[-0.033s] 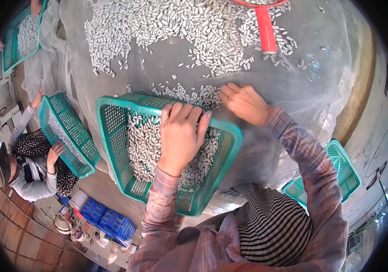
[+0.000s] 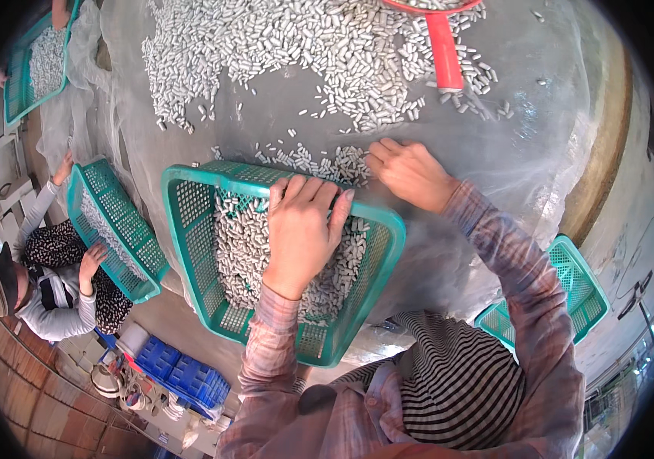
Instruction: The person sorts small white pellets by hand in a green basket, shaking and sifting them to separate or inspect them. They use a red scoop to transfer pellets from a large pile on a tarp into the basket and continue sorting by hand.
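A green perforated plastic basket (image 2: 189,229) stands tilted in front of me, partly filled with small silver-white capsule-shaped pieces (image 2: 236,245). My left hand (image 2: 301,229) is closed over its far rim, fingers on top and thumb to the right. Just beyond the basket's far right corner, my right hand (image 2: 409,172) rests with curled fingers beside a small pile of the same pieces (image 2: 348,164). Anything inside those fingers is hidden. A broad heap of pieces (image 2: 296,46) spreads over the grey plastic-covered surface farther away.
A red-handled tool (image 2: 446,57) lies on the heap's right side. On the left a person holds another green basket (image 2: 124,229); a further basket (image 2: 10,92) is behind. One more green basket (image 2: 590,294) sits at the right. Blue crates (image 2: 189,375) are at lower left.
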`<act>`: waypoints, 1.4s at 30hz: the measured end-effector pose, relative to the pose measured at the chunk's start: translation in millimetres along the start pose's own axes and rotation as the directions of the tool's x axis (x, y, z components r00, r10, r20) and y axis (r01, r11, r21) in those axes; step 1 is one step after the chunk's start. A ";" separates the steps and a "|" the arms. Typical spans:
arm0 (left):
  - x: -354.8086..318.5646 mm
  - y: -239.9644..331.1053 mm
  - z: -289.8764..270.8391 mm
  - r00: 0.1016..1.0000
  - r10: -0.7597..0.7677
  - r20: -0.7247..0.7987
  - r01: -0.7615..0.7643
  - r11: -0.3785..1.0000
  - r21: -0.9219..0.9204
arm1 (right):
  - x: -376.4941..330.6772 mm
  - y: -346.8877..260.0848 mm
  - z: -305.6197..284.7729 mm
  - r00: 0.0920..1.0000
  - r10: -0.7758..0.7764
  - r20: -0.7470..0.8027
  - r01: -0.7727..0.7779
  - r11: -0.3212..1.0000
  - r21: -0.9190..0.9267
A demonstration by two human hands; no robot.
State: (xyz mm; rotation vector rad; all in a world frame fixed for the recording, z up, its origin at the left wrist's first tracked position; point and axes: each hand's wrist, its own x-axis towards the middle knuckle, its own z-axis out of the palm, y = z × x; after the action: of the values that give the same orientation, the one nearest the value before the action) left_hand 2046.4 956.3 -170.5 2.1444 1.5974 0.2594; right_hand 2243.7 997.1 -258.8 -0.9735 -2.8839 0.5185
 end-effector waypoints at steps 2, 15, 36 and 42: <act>3.8 1.0 -3.3 0.999 -0.008 0.039 0.009 0.999 -0.032 | 1.7 0.3 -9.1 0.999 0.038 0.014 -0.038 0.999 0.031; 174.1 51.1 45.7 0.811 -0.324 0.487 0.536 0.078 -0.841 | -82.1 260.2 -108.4 -0.245 0.837 -0.489 -0.920 -0.042 0.390; 158.7 8.7 57.4 0.890 -0.369 0.269 0.309 0.052 -0.950 | 35.9 192.7 -238.2 0.396 0.276 -0.876 -0.241 0.951 0.191; 176.3 16.2 44.2 0.863 -0.296 0.410 0.470 0.170 -0.866 | -90.3 227.3 -168.8 0.087 0.635 -0.767 -0.917 0.352 0.187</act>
State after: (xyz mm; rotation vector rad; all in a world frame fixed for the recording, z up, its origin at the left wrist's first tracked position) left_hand 2133.2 1108.2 -222.2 0.7123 1.2576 0.6716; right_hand 2474.0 1162.6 -169.8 -2.1894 -1.4062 -0.4234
